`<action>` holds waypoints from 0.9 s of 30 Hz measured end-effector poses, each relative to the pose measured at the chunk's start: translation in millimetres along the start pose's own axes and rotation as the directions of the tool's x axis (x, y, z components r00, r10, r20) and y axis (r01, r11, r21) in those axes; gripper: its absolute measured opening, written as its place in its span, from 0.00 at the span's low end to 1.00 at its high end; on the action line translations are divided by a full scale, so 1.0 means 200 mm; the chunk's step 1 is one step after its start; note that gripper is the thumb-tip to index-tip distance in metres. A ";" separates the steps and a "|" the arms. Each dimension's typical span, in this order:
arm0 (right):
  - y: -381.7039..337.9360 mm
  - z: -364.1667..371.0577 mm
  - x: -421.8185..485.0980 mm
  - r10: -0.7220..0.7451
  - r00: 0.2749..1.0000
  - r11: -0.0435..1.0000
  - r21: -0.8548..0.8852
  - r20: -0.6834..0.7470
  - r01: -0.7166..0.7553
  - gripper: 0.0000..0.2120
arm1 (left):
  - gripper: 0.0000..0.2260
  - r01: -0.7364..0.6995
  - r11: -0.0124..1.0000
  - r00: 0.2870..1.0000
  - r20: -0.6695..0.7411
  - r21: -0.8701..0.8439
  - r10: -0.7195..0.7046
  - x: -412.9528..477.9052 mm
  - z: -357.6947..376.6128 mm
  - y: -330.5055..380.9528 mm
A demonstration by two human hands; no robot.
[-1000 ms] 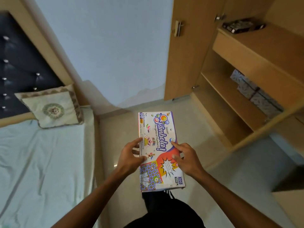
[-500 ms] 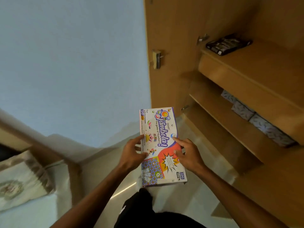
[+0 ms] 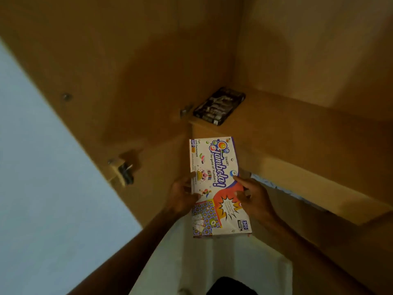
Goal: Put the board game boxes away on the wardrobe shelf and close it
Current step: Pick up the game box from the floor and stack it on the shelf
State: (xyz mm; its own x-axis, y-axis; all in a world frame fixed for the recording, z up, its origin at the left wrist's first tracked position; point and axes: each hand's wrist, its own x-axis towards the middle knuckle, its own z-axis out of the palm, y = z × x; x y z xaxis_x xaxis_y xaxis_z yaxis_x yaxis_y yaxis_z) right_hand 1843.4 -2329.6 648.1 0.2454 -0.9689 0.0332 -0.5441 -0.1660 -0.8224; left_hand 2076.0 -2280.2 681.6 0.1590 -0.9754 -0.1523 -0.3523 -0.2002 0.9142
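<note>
Gripping the Tambola box (image 3: 214, 179) by its long sides, left hand (image 3: 182, 196) and right hand (image 3: 254, 199) point it lengthwise at the wardrobe shelf (image 3: 287, 124) just ahead, beside a dark box (image 3: 219, 106).

Glossy printed cardboard game box (image 3: 219, 184), matt smooth wood-laminate wardrobe shelf (image 3: 297, 133), metal hinge (image 3: 186, 110).

Tambola box (image 3: 219, 186) reads "SMART Tambola!", "The game of Numbers", "Fun with Excitement", "300" at corner.

dim warm light, the wardrobe (image 3: 148, 60) deep in shadow, slight motion blur, edges bent.
</note>
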 end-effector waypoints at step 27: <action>0.29 -0.45 2.20 0.090 0.992 0.994 0.074 -0.087 -0.084 0.18 | 0.32 -0.360 0.804 0.905 0.387 0.473 0.177 2.29 -0.03 0.59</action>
State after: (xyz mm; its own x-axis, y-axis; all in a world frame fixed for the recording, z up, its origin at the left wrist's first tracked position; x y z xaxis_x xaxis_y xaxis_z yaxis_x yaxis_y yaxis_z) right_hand 1847.3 -2782.6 667.0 0.1249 -0.9921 0.0084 -0.5022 -0.0705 -0.8619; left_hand 2112.2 -2750.3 721.5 -0.2755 -0.9537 -0.1209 -0.7770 0.1468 0.6122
